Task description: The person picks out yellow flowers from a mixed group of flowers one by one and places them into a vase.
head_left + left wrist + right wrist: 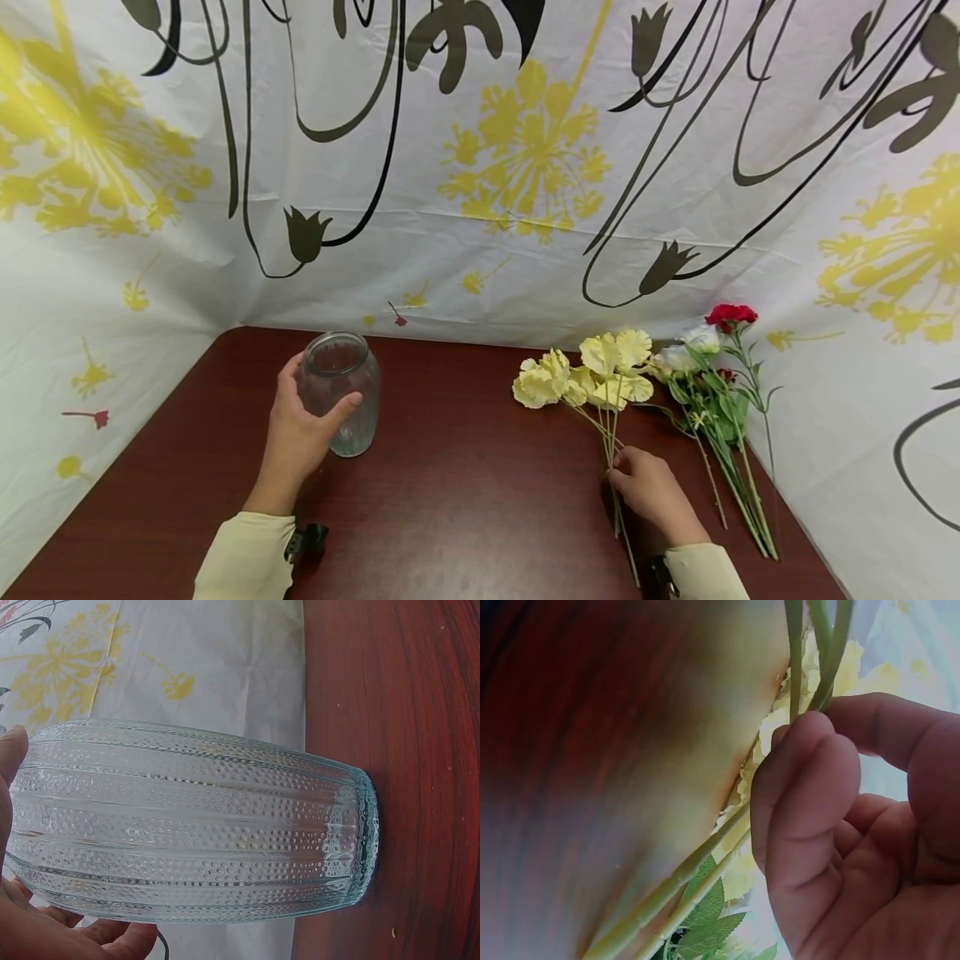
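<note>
A clear ribbed glass vase (362,425) stands upright on the left side of the table. My left hand (296,442) grips it, thumb on the near side and fingers round the far left. In the left wrist view the bumpy glass of the vase (202,825) fills the middle, with nothing visible inside. Toward the right, my right hand (654,492) pinches the thin green stems of several yellow flowers (618,354). Their ruffled heads point away from me. Up close in the right wrist view, stems (821,660) run between thumb and fingers of the right hand (840,817).
Right of the yellow flowers lie a red carnation (731,317), white flowers (701,340) and green leafy stems (723,417) on the dark red-brown table (450,500). A white patterned cloth (420,208) hangs behind and along both sides.
</note>
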{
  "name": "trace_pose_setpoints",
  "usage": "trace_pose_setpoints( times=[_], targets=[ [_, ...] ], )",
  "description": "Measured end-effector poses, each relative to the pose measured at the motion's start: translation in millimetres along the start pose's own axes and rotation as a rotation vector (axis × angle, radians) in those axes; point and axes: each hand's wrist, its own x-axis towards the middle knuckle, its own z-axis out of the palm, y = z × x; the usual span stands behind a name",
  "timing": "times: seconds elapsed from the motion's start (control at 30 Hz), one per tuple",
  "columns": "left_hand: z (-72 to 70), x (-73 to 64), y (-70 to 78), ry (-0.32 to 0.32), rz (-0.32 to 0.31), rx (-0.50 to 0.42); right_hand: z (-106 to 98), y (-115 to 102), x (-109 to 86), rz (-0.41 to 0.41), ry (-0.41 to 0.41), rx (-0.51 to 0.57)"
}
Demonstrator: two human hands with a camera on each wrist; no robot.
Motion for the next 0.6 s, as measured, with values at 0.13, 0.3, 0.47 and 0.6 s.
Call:
trace_pose_setpoints(
  times=[0.13, 0.3, 0.47, 0.6],
  targets=[
    [0.1, 0.2, 0.1, -0.001, 0.007, -0.001, -0.3, 1.4, -1.2, 0.012, 0.003, 0.032],
    [0.3, 0.7, 0.1, -0.003, 0.019, -0.01, -2.0, 1.7, -3.4, 0.004, 0.023, 0.026],
    [-0.1, 0.4, -0.1, -0.001, 0.016, -0.007, -4.3, 0.7, -3.6, 0.031, 0.0, 0.096],
    [0.6, 0.2, -1.1, 0.002, 0.013, -0.005, -9.7, 2.1, -2.4, 0.052, -0.001, 0.124]
  ],
)
